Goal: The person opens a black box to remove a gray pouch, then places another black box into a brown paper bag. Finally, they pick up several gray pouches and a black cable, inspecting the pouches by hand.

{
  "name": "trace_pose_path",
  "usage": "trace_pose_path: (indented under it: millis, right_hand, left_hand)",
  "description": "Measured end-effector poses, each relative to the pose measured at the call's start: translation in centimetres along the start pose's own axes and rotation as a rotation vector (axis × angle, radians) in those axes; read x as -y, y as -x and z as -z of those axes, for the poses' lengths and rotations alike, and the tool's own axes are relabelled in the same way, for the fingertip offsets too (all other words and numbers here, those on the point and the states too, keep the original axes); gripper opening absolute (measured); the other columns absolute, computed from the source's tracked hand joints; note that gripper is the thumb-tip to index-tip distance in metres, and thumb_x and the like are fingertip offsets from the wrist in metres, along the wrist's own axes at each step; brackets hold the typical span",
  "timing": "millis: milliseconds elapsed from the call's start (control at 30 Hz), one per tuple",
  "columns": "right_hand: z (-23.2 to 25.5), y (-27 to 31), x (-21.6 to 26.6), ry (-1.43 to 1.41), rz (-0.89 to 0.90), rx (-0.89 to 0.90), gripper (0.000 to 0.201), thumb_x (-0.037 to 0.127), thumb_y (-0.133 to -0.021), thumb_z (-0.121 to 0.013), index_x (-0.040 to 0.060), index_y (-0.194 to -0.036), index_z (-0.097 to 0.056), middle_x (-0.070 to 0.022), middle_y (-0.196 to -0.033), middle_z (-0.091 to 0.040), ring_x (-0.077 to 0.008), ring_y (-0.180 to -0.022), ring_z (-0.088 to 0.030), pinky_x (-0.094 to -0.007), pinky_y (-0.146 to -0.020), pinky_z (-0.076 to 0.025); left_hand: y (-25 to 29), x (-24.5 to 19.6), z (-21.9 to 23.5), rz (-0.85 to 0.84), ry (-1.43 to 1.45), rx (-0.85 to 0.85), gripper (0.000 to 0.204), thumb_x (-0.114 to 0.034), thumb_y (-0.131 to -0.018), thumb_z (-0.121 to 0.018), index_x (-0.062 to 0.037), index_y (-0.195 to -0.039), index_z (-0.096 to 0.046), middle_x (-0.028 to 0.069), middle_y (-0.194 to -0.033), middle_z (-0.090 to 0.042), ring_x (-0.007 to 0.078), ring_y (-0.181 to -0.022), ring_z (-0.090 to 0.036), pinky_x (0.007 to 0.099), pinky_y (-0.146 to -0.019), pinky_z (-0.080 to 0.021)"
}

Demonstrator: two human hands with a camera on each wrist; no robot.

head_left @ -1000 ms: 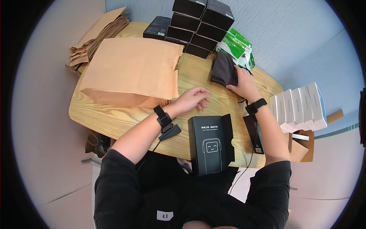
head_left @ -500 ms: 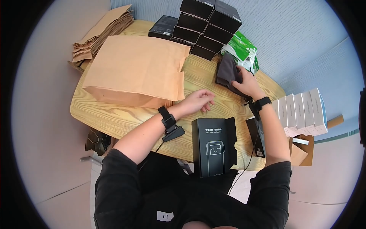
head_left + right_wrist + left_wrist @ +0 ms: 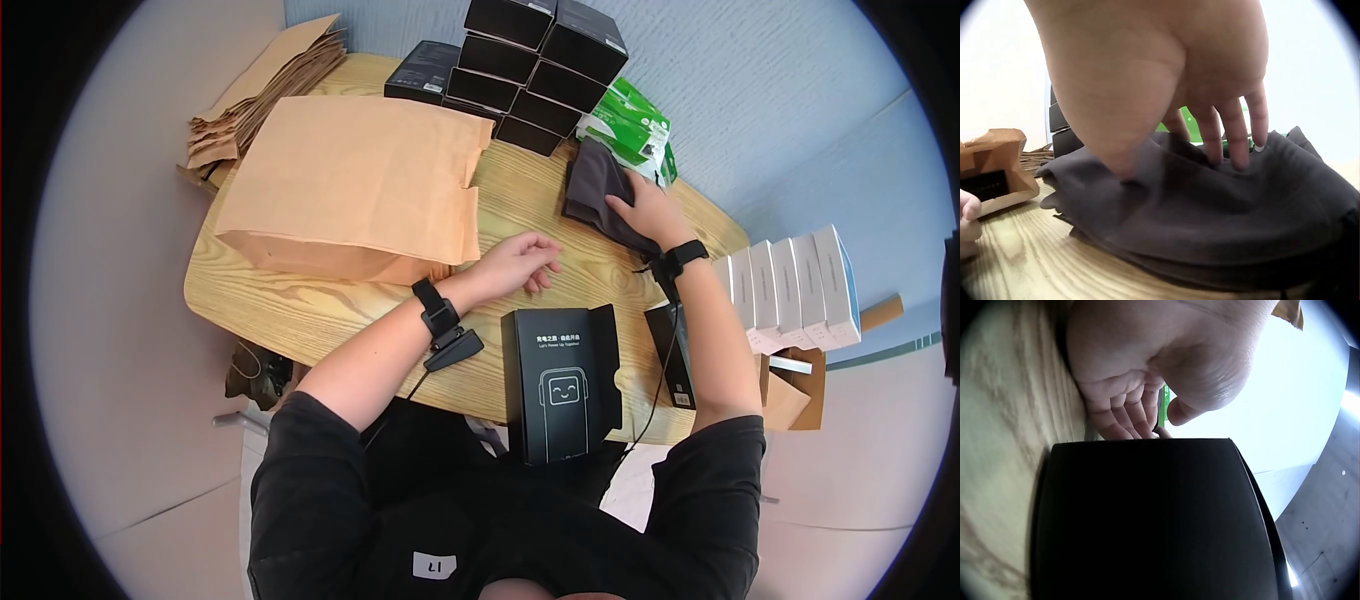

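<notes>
My right hand (image 3: 650,212) lies over a small pile of dark grey cloth pouches (image 3: 592,185) at the back right of the table. In the right wrist view the thumb and fingertips dig into the top pouch (image 3: 1166,212) from opposite sides, pinching its fabric. My left hand (image 3: 515,265) rests on the wood with its fingers loosely curled, holding nothing. Nearest to it is a black box (image 3: 555,385) with a smiling-face drawing and a side flap standing out, at the table's front edge. That box (image 3: 1154,519) hides the left fingertips in the left wrist view.
A large brown paper bag (image 3: 350,185) lies at left, with folded paper bags (image 3: 265,90) behind. Black boxes (image 3: 495,60) are stacked at the back beside a green and white packet (image 3: 630,125). White boxes (image 3: 790,290) line the right edge; a narrow black box (image 3: 672,355) lies under the right forearm.
My right thumb has shifted from the near side of the pouches up onto the fabric. The head view has swung slightly. My left hand stays in place.
</notes>
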State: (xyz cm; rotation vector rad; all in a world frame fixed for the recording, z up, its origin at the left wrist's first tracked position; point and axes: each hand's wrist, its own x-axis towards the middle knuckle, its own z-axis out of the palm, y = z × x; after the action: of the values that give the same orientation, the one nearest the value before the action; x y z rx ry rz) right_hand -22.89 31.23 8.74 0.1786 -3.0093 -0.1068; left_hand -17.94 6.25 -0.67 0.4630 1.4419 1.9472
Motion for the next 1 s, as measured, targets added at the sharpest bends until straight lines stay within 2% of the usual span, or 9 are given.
trace_pose_path:
  millis: [133,233,400,500,667,700,833,933,1000]
  right_hand:
    - [0.2,2.4,1.9,-0.002,-0.041,-0.054,0.071,0.032,-0.081,-0.062,-0.0051,-0.134,-0.033,-0.0278,-0.108,-0.059,-0.0385,-0.099,-0.059,-0.0438,-0.083,-0.048]
    - [0.4,3.2,2.6,-0.083,-0.034,0.236,0.066,0.027,-0.086,-0.053,-0.0069,-0.137,-0.028,-0.0307,-0.103,-0.060,-0.0412,-0.096,-0.059,-0.0424,-0.084,-0.048]
    - [0.6,4.1,2.3,-0.207,-0.078,0.357,0.060,0.028,-0.088,-0.051,-0.0065,-0.134,-0.035,-0.0310,-0.108,-0.058,-0.0400,-0.103,-0.057,-0.0412,-0.088,-0.046]
    - [1.5,7.6,1.8,-0.418,-0.044,-0.063,0.045,0.027,-0.088,-0.055,-0.0017,-0.123,-0.052,-0.0254,-0.108,-0.061,-0.0356,-0.099,-0.060,-0.0384,-0.085,-0.048]
    - [6.8,19.8,6.0,-0.895,-0.304,-0.011,0.029,0.014,-0.089,-0.057,-0.0017,-0.113,-0.057,-0.0122,-0.099,-0.065,-0.0175,-0.094,-0.061,-0.0267,-0.082,-0.047]
    - [5.2,21.8,6.2,-1.026,-0.198,-0.169,0.026,0.013,-0.090,-0.055,-0.0013,-0.112,-0.057,-0.0107,-0.105,-0.063,-0.0172,-0.099,-0.059,-0.0281,-0.084,-0.046]
    - [1.9,28.2,7.7,-1.118,-0.139,-0.214,0.053,0.016,-0.083,-0.064,0.0025,-0.131,-0.045,-0.0125,-0.130,-0.052,-0.0244,-0.119,-0.049,-0.0344,-0.096,-0.040]
    - [0.8,29.6,9.8,-1.165,-0.131,-0.233,0.055,0.018,-0.082,-0.066,0.0023,-0.130,-0.045,-0.0134,-0.128,-0.053,-0.0246,-0.118,-0.050,-0.0344,-0.096,-0.040]
    - [0.8,29.5,10.9,-1.167,-0.245,-0.239,0.051,0.018,-0.083,-0.065,0.0014,-0.128,-0.047,-0.0149,-0.124,-0.055,-0.0263,-0.114,-0.053,-0.0335,-0.095,-0.041]
  left_hand:
    - [0.1,-0.2,0.0,-0.007,-0.017,0.003,0.030,-0.020,-0.097,-0.046,0.0003,-0.119,-0.048,0.0081,-0.098,-0.061,0.0117,-0.075,-0.060,0.0232,-0.064,-0.050]
    - [-0.1,0.0,0.0,-0.002,-0.023,-0.004,0.030,-0.019,-0.097,-0.046,0.0004,-0.119,-0.048,0.0083,-0.099,-0.061,0.0115,-0.075,-0.059,0.0236,-0.064,-0.051]
    - [0.2,-0.2,0.1,0.014,-0.008,-0.016,0.031,-0.019,-0.096,-0.046,0.0003,-0.120,-0.048,0.0082,-0.100,-0.060,0.0115,-0.076,-0.059,0.0241,-0.066,-0.051]
    - [0.3,-0.5,0.0,0.008,-0.014,-0.002,0.031,-0.020,-0.096,-0.046,0.0000,-0.120,-0.048,0.0080,-0.099,-0.060,0.0115,-0.077,-0.059,0.0242,-0.067,-0.051]
    - [0.6,-0.9,-0.3,0.029,-0.043,0.011,0.033,-0.023,-0.097,-0.045,-0.0008,-0.121,-0.048,0.0080,-0.100,-0.060,0.0127,-0.080,-0.059,0.0258,-0.070,-0.050]
    - [0.7,-1.1,-0.4,0.022,-0.028,0.023,0.034,-0.025,-0.097,-0.044,-0.0013,-0.121,-0.048,0.0081,-0.100,-0.059,0.0135,-0.081,-0.059,0.0263,-0.071,-0.049]
    - [1.6,-1.6,-0.5,-0.008,0.010,0.132,0.040,-0.030,-0.097,-0.042,-0.0028,-0.126,-0.045,0.0092,-0.110,-0.059,0.0164,-0.093,-0.059,0.0282,-0.079,-0.046]
    - [3.2,-2.6,-1.4,-0.023,-0.027,0.223,0.046,-0.033,-0.097,-0.043,-0.0035,-0.132,-0.041,0.0108,-0.123,-0.056,0.0178,-0.108,-0.055,0.0295,-0.090,-0.042]
    - [5.3,-3.9,-3.4,-0.138,-0.333,0.137,0.046,-0.026,-0.095,-0.050,-0.0028,-0.133,-0.042,0.0118,-0.126,-0.054,0.0188,-0.117,-0.050,0.0303,-0.096,-0.039]
